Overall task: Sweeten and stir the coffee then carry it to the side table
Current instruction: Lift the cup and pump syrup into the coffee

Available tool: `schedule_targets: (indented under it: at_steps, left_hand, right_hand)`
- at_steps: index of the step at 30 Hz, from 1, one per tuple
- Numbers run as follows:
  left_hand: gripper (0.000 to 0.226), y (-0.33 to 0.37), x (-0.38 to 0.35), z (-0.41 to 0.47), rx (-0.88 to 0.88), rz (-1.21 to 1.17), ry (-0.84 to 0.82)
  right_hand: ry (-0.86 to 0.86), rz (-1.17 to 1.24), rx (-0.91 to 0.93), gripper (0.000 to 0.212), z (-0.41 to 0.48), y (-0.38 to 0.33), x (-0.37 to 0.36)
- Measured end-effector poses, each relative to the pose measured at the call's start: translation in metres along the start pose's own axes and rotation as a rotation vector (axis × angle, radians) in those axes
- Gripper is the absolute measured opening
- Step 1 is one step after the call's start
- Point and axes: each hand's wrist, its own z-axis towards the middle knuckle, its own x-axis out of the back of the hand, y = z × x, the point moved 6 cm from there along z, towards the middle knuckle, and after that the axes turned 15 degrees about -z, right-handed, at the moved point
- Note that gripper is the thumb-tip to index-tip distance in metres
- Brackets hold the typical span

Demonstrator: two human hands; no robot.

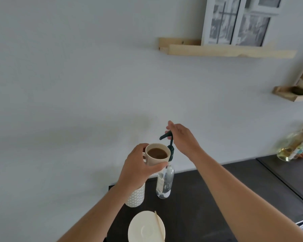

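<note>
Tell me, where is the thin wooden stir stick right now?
Head view, bottom centre: the thin wooden stir stick lies across the cream round saucer on the dark countertop.

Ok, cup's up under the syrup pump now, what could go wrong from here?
1. The cup is held in the air by the left hand, not resting on the counter; a tilt could spill coffee.
2. The pump nozzle points near the cup's rim, so syrup may miss and drip outside.
3. The right hand pressing the pump on the slim bottle could tip it, since nothing steadies its base.
</note>
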Motion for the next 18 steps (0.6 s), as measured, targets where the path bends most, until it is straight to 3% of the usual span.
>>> schedule_targets:
  at_steps: [4,18]
  left_hand:
    - [0.077,0.011,-0.002,0.011,0.016,-0.012,0.012]
    - [0.075,0.015,0.007,0.029,-0.002,-0.078,-0.006]
  right_hand:
    - [0.027,0.008,-0.008,0.05,0.003,0.004,-0.017]
    - [0.067,-0.03,0.0,0.052,0.014,0.009,-0.021]
